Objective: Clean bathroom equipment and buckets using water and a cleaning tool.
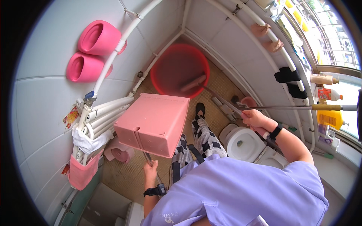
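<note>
My left hand (151, 170) is closed round the thin metal pole of a long-handled pink dustpan (154, 116). The dustpan's boxy pan is lifted in front of my legs, its flat underside facing up. In my right hand (253, 118), the fingers wrap round the pink grip of a broom (222, 98). Its shaft slants away to the far left. The broom's pinkish head (194, 83) rests inside a large red bucket (152, 73) in the far corner, and its bristles cannot be made out.
A white squat toilet (247, 145) lies right of my legs. White pipes (113, 56) run along both walls. Two pink slipper-like things (98, 37) hang at the left, above folded white tubes and a white cloth (90, 140). Bottles (329, 94) line the sill, crossed by another pole (290, 108).
</note>
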Motion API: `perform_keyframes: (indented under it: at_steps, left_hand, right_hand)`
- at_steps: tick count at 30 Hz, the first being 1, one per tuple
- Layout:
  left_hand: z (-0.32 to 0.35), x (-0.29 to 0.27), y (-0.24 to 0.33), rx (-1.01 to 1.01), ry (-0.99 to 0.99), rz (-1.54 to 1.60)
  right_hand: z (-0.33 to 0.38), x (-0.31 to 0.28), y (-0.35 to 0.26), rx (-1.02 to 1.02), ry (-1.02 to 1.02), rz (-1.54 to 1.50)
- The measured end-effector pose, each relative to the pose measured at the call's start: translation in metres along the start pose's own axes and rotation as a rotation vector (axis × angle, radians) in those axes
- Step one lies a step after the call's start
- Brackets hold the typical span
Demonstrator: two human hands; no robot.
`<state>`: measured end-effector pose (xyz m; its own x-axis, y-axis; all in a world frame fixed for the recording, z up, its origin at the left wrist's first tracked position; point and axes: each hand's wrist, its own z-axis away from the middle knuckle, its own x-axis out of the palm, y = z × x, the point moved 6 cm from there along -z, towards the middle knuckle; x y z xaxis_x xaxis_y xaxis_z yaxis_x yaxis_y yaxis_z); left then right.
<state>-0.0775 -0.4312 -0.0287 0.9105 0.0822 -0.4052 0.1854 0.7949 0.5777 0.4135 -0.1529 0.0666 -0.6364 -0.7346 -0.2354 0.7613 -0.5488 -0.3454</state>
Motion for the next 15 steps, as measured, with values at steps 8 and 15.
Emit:
perform_keyframes:
  at_steps: [8, 15]
  left_hand:
    - [-0.002, 0.031, 0.022, -0.043, 0.012, 0.035]
    - [0.001, 0.043, 0.029, -0.047, 0.002, 0.126]
  right_hand:
    - [-0.143, 0.06, 0.034, -0.164, 0.166, 0.253]
    - [-0.168, 0.111, -0.008, -0.075, 0.194, -0.11]
